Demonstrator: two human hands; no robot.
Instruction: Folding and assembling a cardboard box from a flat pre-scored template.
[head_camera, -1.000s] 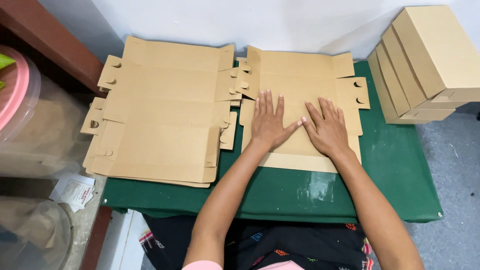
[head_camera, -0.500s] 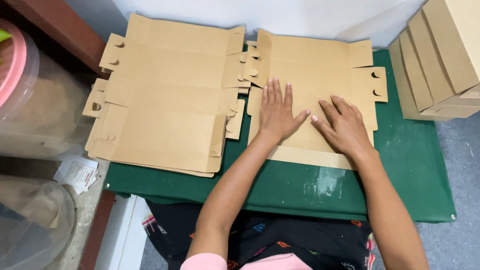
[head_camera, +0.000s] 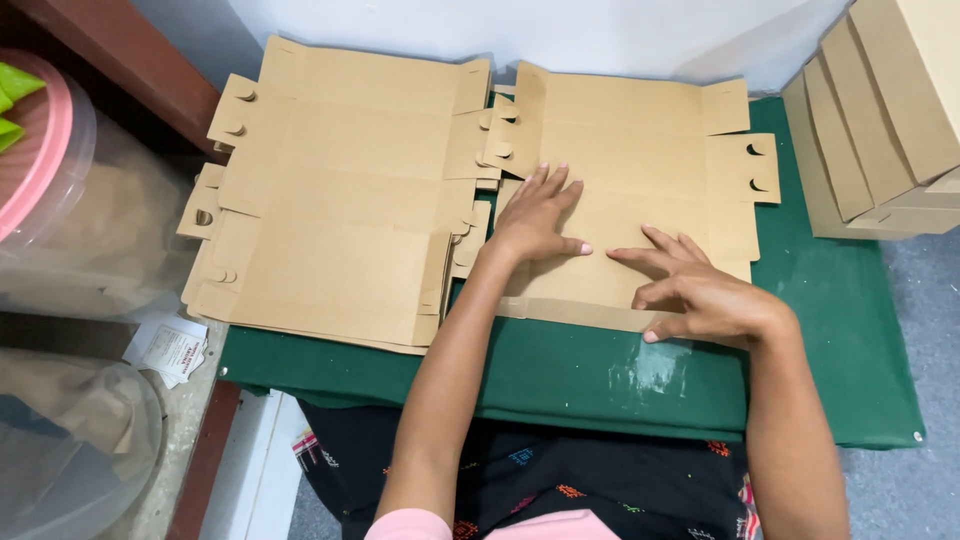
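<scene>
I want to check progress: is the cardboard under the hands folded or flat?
Flat: the cardboard lies spread, flaps out, on the green table.

Single head-worn camera, looked steeply down from above the seated person, faced the wall beyond the green tabletop (head_camera: 560, 375), sat close, both forearms reached in from the bottom edge.

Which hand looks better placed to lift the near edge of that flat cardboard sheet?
The right hand, probably: its fingertips curl at the near edge of the cardboard sheet, while the left hand lies flat further up the sheet.
</scene>
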